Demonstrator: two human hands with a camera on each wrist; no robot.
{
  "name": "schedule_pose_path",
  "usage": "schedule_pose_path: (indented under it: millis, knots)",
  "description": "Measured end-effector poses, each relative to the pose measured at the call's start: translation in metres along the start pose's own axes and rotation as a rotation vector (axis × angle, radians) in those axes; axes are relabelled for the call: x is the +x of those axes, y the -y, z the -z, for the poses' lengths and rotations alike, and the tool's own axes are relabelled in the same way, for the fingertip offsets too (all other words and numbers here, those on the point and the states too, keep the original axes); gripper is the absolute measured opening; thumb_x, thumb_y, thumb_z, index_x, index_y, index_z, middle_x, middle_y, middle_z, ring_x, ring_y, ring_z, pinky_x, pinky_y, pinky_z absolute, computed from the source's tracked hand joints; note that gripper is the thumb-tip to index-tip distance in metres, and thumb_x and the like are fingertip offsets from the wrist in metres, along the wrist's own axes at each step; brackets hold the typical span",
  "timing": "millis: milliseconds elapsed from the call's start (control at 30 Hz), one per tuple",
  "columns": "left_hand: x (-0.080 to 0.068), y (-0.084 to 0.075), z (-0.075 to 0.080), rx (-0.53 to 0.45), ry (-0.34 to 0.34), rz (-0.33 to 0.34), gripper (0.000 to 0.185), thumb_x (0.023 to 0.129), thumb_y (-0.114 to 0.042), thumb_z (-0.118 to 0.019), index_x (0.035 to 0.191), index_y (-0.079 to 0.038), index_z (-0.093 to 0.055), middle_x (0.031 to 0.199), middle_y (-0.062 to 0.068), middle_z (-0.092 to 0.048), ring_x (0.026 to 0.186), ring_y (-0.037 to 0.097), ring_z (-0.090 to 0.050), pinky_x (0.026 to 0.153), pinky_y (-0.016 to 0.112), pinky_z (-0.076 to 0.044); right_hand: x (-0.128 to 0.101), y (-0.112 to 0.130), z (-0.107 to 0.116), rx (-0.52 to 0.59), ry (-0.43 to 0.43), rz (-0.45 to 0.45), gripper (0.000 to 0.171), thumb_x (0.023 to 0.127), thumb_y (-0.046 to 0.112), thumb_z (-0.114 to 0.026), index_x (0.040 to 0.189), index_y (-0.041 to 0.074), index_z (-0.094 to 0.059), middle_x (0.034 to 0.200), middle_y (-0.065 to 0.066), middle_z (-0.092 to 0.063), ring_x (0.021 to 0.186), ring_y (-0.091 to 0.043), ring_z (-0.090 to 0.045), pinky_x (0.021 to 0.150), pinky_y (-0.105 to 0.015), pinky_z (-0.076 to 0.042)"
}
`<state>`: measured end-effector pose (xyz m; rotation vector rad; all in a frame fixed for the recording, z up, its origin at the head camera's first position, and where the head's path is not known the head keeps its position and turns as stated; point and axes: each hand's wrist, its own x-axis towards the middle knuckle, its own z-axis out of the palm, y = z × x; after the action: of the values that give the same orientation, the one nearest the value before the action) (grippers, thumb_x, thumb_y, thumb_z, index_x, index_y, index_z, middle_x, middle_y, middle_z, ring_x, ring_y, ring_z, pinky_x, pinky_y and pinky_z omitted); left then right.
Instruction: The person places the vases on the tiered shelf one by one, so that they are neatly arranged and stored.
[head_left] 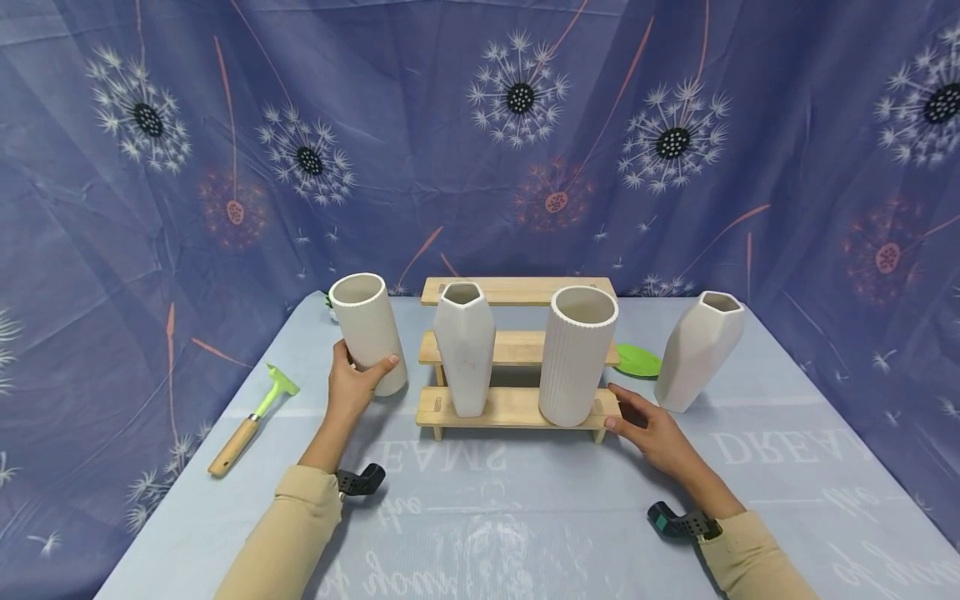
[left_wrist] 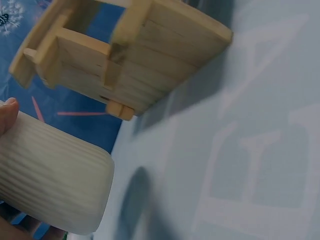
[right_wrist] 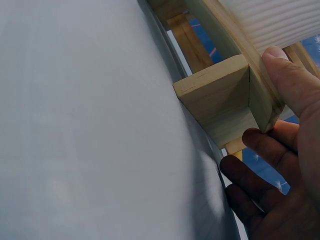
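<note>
A white ribbed cylindrical vase [head_left: 372, 325] is in my left hand [head_left: 352, 386], thumb on the near side and fingers round the far left. Its base [left_wrist: 95, 200] looks raised off the cloth, with a separate shadow, in the left wrist view. My right hand [head_left: 654, 431] pinches the right end of a three-tier wooden stand [head_left: 512, 406]; the thumb [right_wrist: 287, 75] lies on the lowest board and a finger beneath it. On that board stand a white faceted vase [head_left: 465, 354] at left and a second ribbed vase [head_left: 576, 358] at right.
Another faceted vase [head_left: 697, 354] leans in view at the right, beside a green leaf-shaped piece [head_left: 637, 361]. A green-headed tool with a wooden handle [head_left: 243, 437] lies at the left. A small plant [head_left: 330, 308] is partly hidden behind the held vase. A blue dandelion-print curtain [head_left: 420, 167] backs the table.
</note>
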<state>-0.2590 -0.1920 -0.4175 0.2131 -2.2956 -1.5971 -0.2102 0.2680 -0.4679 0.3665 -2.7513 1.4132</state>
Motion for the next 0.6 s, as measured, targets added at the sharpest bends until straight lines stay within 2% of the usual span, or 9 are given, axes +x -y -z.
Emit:
schedule_pose_path:
  millis: [367,600]
  knots:
    - [-0.01,-0.026,0.011,-0.081,0.002,-0.043,0.082,0.075,-0.029,-0.079,0.14,-0.009,-0.032,0.129,0.016,-0.047,0.118,0.026,-0.046,0.098,0.044,-0.041,0.0,0.001,0.001,-0.006,-0.003,0.014,0.062,0.089,0.033,-0.064,0.144,0.014,-0.04,0.131,-0.017,-0.057,0.116,-0.027,-0.055,0.084,-0.013,-0.047]
    - [-0.015,-0.045,0.018,-0.085,0.003,-0.061,0.079,0.077,-0.029,-0.078,0.14,-0.012,-0.033,0.127,0.013,-0.047,0.112,0.021,-0.048,0.088,0.035,-0.044,-0.001,0.002,0.001,0.01,0.006,0.009,0.063,0.09,0.032,-0.063,0.144,0.013,-0.039,0.133,-0.019,-0.055,0.12,-0.032,-0.053,0.084,-0.011,-0.046]
